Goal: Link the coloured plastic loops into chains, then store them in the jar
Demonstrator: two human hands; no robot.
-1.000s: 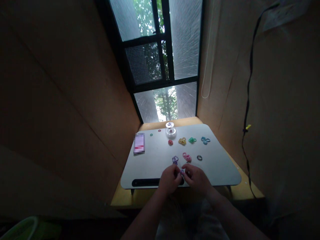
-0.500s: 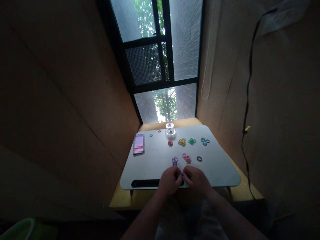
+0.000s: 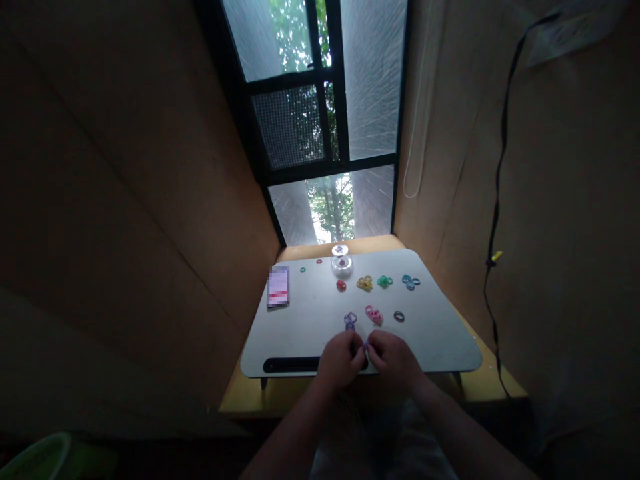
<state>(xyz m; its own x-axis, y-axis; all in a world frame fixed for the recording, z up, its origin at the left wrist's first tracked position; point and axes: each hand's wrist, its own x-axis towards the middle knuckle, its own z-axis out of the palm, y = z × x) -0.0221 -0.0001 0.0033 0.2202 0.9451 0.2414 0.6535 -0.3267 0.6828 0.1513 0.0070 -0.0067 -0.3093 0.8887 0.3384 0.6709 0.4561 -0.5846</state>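
Note:
My left hand (image 3: 342, 359) and my right hand (image 3: 393, 357) meet over the front edge of the white lap table (image 3: 300, 333). Both are closed, pinching a small purple elastic band (image 3: 367, 345) between the fingertips; most of it is hidden. Just beyond them lies a little pile of purple bands (image 3: 350, 321). Beside that are pink bands (image 3: 374, 315) and a dark band (image 3: 399, 316). Farther back sit red bands (image 3: 341, 285), yellow bands (image 3: 365, 283), green bands (image 3: 385, 281) and blue bands (image 3: 411, 282), each colour in its own group.
A clear round container (image 3: 342, 266) stands at the back, its lid (image 3: 340, 250) behind it. A phone-like slab (image 3: 278, 287) with a blurred face lies at the left. Single green (image 3: 303, 270) and red (image 3: 319, 261) bands lie nearby. Walls flank the table; a black cable (image 3: 495, 220) hangs right.
The fingertips have shifted very slightly around the purple band. Both hands stay in nearly the same place, and the band groups have not moved.

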